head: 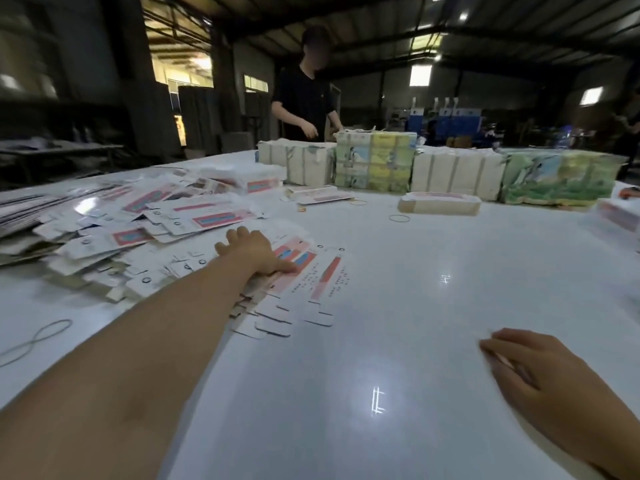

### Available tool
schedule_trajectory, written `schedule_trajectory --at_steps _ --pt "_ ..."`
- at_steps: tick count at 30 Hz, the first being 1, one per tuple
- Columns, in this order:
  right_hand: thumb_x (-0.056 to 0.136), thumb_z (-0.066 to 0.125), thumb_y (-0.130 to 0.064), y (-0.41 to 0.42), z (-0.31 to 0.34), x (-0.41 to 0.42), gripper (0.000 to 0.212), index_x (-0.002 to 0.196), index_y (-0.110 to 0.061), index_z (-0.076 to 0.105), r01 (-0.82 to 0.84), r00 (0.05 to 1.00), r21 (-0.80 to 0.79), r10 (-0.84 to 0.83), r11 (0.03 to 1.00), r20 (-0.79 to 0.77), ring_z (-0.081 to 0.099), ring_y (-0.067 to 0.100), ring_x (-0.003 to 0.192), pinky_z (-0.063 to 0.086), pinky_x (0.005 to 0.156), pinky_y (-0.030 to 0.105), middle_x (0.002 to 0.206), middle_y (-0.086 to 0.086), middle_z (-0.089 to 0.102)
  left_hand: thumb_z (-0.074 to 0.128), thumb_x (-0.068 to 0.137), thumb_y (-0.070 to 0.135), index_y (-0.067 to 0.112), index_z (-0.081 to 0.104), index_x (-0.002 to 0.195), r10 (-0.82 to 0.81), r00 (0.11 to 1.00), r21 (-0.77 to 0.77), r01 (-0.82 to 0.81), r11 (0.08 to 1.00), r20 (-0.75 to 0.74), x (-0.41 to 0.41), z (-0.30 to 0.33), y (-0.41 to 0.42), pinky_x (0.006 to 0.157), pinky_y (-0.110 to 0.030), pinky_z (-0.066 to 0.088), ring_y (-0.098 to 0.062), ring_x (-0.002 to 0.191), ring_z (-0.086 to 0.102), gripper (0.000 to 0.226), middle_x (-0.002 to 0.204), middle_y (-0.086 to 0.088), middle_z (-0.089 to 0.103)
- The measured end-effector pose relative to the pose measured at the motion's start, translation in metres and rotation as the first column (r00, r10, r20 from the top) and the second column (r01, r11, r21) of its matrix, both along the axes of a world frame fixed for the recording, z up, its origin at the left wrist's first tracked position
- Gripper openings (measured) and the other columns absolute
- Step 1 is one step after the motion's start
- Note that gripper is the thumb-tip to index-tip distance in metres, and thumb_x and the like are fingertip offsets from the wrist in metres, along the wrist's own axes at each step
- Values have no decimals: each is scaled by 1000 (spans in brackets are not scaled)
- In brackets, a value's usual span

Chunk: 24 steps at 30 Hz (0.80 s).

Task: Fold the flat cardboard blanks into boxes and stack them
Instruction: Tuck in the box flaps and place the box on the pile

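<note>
A loose heap of flat white cardboard blanks (156, 223) with pink and blue print covers the left of the white table (398, 306). My left hand (252, 251) reaches out and lies on a small fanned pile of blanks (304, 282) at the heap's near edge, fingers over the far side and thumb on the printed top sheet. My right hand (540, 368) hovers low over the bare table at the lower right, fingers relaxed and holding nothing. A folded box (440, 202) lies at the middle back.
Bundled stacks of white and green-printed packs (433, 168) line the far edge. Another person (304, 95) stands behind them. Rubber bands (399, 218) lie on the table, one large one (34, 341) at the near left. More boxes (620, 213) sit at the right edge.
</note>
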State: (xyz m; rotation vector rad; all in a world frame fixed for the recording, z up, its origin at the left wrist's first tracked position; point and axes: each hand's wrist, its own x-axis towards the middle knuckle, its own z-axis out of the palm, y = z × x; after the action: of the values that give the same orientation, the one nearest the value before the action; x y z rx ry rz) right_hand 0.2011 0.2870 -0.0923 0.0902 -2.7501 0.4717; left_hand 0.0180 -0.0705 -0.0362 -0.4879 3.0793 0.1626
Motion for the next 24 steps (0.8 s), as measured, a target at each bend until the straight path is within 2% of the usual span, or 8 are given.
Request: schedule_trajectory --at_steps 5,9,12,16,21,22,23,24 --pt "82 68 -12 3 0 -1 22 101 -20 75 -10 1000 -23 10 1000 7 56 24 109 40 88 35 108 -6 65 77 55 68 8 49 115 17 986 127 4 992 -164 -21 3 -5 86 -40 48 -29 107 52 89 118 -13 56" --pt "88 61 -20 2 3 -1 26 111 -24 70 -17 999 10 16 1000 42 50 18 116 37 92 30 120 -8 61 68 70 65 12 41 132 -19 941 -166 -39 985 -338 -18 -11 3 94 -45 38 -29 123 41 86 135 -10 43" --pt "91 56 -25 2 5 -1 27 116 -27 67 -25 999 6 25 1000 39 47 13 119 36 96 27 125 -10 58 56 85 53 14 51 118 -161 846 -314 -8 949 -509 -9 -8 12 89 -42 36 -25 104 47 52 115 -7 55" --pt "95 49 -32 1 6 -1 30 121 -33 62 -26 999 23 25 999 47 42 8 123 32 101 25 131 -15 52 46 97 30 18 61 111 -238 784 6 295 956 -573 9 14 48 79 -37 50 -22 83 56 24 101 -4 64" --pt "96 48 -32 6 5 -4 30 123 -31 61 -32 994 -90 41 995 102 47 12 120 36 99 22 132 -10 54 48 96 24 21 67 109 -362 711 346 641 685 -603 63 24 133 71 -27 47 -11 87 58 23 107 2 65" --pt "96 49 -27 6 8 -3 28 120 -27 63 15 994 -333 23 943 110 53 13 113 41 94 18 127 -7 59 49 96 24 23 68 106 -406 700 371 679 634 -587 76 19 150 65 -20 44 -8 82 58 21 101 6 64" --pt "97 49 -21 8 14 -2 24 113 -23 67 85 993 -645 -9 759 120 60 14 101 47 83 14 117 -3 65 49 96 25 27 67 103 -451 693 386 703 597 -563 88 12 164 60 -15 41 -6 78 58 19 96 10 62" --pt "97 47 -17 12 20 -2 22 104 -18 69 127 992 -879 -41 459 122 66 16 86 54 69 19 102 1 70 50 96 25 31 65 99 -489 685 396 719 570 -539 99 4 176 57 -13 40 -6 75 59 17 91 14 60"
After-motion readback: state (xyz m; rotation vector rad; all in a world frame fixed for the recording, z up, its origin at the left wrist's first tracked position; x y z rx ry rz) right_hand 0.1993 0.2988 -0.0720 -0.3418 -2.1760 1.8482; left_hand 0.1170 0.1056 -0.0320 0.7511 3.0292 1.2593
